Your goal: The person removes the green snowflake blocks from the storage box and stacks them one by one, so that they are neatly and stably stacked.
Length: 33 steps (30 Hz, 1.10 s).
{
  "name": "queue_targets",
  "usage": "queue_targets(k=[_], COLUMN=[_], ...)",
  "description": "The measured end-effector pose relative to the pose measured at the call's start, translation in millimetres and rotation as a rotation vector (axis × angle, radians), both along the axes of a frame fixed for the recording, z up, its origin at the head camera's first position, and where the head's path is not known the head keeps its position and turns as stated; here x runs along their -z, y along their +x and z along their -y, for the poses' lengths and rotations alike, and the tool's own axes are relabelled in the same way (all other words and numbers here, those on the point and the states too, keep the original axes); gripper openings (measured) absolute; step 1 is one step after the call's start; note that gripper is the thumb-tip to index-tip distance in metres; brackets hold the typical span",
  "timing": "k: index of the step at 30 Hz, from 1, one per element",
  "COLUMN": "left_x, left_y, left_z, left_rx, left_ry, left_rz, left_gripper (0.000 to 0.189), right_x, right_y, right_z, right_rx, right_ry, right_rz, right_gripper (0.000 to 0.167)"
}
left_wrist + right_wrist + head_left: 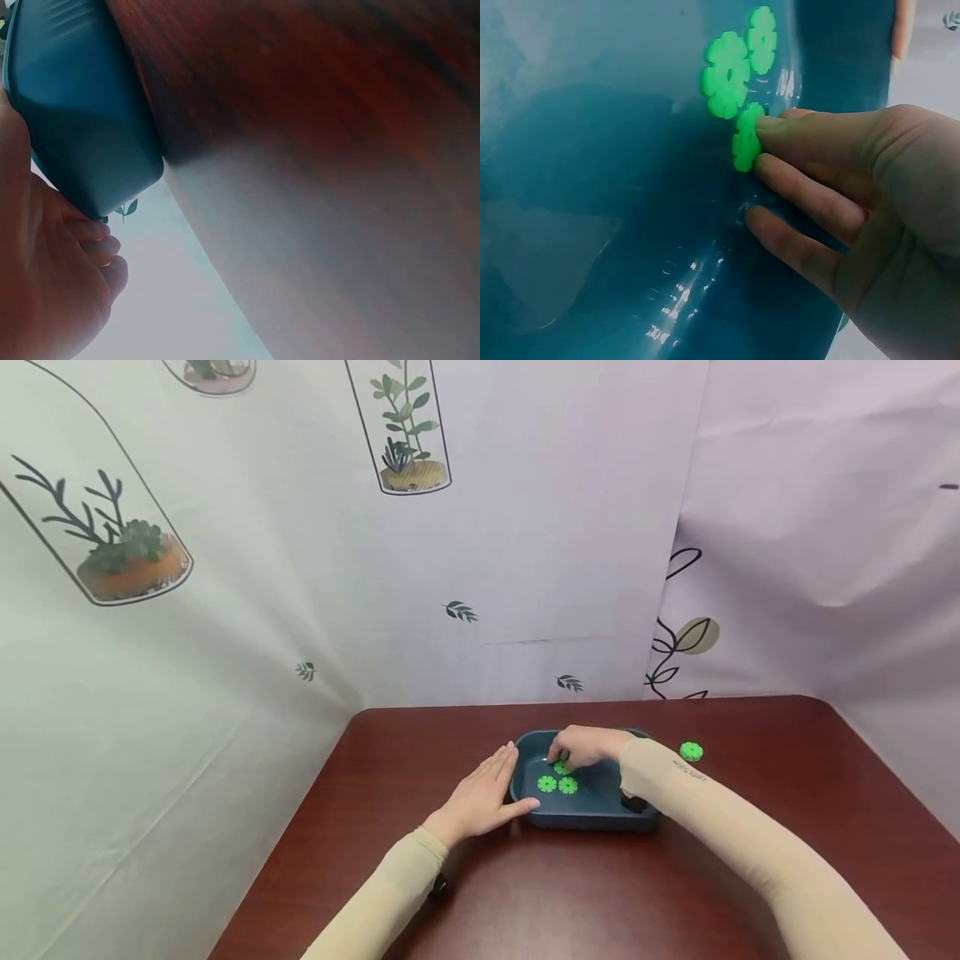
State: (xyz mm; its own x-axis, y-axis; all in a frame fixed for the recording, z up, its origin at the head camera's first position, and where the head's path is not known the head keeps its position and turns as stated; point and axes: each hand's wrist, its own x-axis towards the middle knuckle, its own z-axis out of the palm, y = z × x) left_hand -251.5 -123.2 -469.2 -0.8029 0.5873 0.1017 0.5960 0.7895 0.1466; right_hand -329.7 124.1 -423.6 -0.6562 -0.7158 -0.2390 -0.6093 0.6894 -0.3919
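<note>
A dark blue tray (592,821) stands on the table and holds several bright green notched discs. My left hand (480,797) lies along the tray's left end, fingers straight and thumb over the near rim; in the left wrist view its fingers reach along the tray wall (82,127). Inside the tray, my right hand (588,743) pinches the edge of one green disc (746,139) between thumb and fingertips, low over the tray floor. Two more discs, one (727,75) larger in this view and another (762,39) beyond it, lie close beside it.
To the right of the tray, a small stack of green notched discs (692,751) sits on the reddish-brown table (600,893). Behind the table's far edge hangs a pale cloth (525,568) with printed plants. My right forearm crosses the tray's right end.
</note>
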Motion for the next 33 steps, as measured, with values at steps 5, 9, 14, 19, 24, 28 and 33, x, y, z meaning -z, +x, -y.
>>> queue_targets(k=[5, 9, 14, 19, 24, 28, 33], left_x=[-0.9, -1.6, -2.3, -2.3, -0.8, -1.1, -1.2], left_y=[-0.7, -0.9, -0.8, -0.2, -0.6, -0.4, -1.1], left_z=[0.3, 0.0, -1.0, -2.3, -3.0, -2.6, -2.2], left_rx=[-0.005, -0.011, -0.017, -0.021, -0.014, -0.016, -0.018], left_ry=[0.000, -0.002, 0.000, -0.001, 0.003, -0.001, 0.008], left_rz=[0.008, 0.012, 0.014, 0.014, 0.011, 0.014, 0.007], left_gripper=[0.099, 0.099, 0.098, 0.098, 0.098, 0.098, 0.098], right_x=[1.8, 5.7, 8.4, 8.3, 9.1, 7.4, 7.9], right_y=[-0.8, -3.1, -5.8, -6.5, -5.5, -4.4, -3.5], right_z=[1, 0, -4, -7, -12, -20, -24], right_rx=[-0.004, 0.003, 0.018, -0.002, 0.021, 0.039, 0.025], right_ry=[0.004, 0.007, 0.015, 0.015, 0.060, 0.087, 0.111], right_rz=[-0.005, 0.004, 0.031, 0.048, 0.098, 0.140, 0.118], right_gripper=[0.033, 0.033, 0.027, 0.022, 0.029, 0.033, 0.023])
